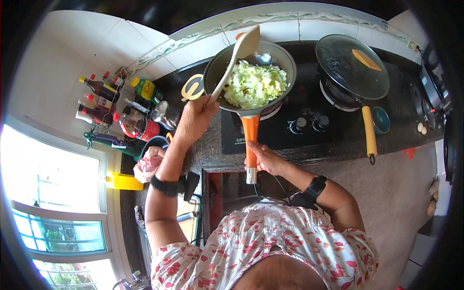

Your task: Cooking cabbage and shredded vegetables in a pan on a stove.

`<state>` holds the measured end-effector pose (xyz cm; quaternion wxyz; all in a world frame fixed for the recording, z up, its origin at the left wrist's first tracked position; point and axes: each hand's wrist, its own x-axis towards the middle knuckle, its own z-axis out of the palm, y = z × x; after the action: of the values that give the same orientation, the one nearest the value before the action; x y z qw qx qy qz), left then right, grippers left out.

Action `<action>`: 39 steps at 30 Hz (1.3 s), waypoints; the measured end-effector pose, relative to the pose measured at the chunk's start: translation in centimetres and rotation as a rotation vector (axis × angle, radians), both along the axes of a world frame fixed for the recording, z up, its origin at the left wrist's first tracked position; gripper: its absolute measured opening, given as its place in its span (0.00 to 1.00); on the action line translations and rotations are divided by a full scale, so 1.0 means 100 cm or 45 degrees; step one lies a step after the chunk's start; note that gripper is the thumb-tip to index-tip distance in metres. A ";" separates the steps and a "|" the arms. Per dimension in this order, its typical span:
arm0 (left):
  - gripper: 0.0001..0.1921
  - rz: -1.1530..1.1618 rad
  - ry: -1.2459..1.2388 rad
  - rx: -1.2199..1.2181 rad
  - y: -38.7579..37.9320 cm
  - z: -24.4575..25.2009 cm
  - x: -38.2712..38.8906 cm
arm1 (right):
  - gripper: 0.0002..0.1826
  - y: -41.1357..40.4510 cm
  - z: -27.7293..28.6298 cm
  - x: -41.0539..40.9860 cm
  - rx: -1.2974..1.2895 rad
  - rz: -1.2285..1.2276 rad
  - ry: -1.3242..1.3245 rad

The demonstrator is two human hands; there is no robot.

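A wok (288, 78) rests on the left burner of the black gas hob, with chopped cabbage (255, 85) heaped in it. My left hand (199, 114) grips the handle of a pale cooking spatula (248, 43). Its broad blade is raised over the far side of the wok, above the cabbage. Around the orange wok handle (250, 127) my right hand (266, 159) is closed, thumb on top and the other fingers partly hidden.
A lidded pan (351, 69) sits on the right burner, its yellow handle (369, 130) jutting past the counter edge. Sauce bottles (99, 90) crowd a rack at left. Raw meat (146, 166) lies near my left forearm. Two eggs (422, 128) rest at far right.
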<state>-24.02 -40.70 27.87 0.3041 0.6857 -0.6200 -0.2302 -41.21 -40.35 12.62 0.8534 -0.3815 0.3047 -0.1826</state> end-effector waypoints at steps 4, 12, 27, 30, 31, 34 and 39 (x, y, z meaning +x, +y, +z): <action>0.18 0.222 0.342 -0.201 0.023 -0.014 -0.007 | 0.36 -0.018 -0.016 -0.014 -0.162 -0.029 0.112; 0.23 0.223 0.213 0.132 0.033 -0.055 0.002 | 0.23 -0.022 -0.017 -0.041 -0.156 -0.390 0.208; 0.12 0.915 -0.213 -0.103 0.185 -0.146 0.060 | 0.12 -0.033 -0.017 -0.058 -0.304 -0.500 0.225; 0.12 1.001 -0.310 0.159 0.214 -0.162 0.069 | 0.07 -0.041 -0.021 -0.058 -0.452 -0.513 0.300; 0.12 1.023 -0.342 0.219 0.221 -0.168 0.072 | 0.06 -0.043 -0.021 -0.058 -0.525 -0.512 0.325; 0.12 1.054 -0.421 0.282 0.245 -0.182 0.080 | 0.08 -0.044 -0.020 -0.055 -0.596 -0.559 0.336; 0.12 1.048 -0.655 0.466 0.263 -0.193 0.113 | 0.16 -0.038 -0.012 -0.049 -0.532 -0.708 0.476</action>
<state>-12.72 -14.44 8.61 0.0825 0.9491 -0.3032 -0.0202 -46.14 -44.17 11.37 0.6050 -0.4766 0.5029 -0.3923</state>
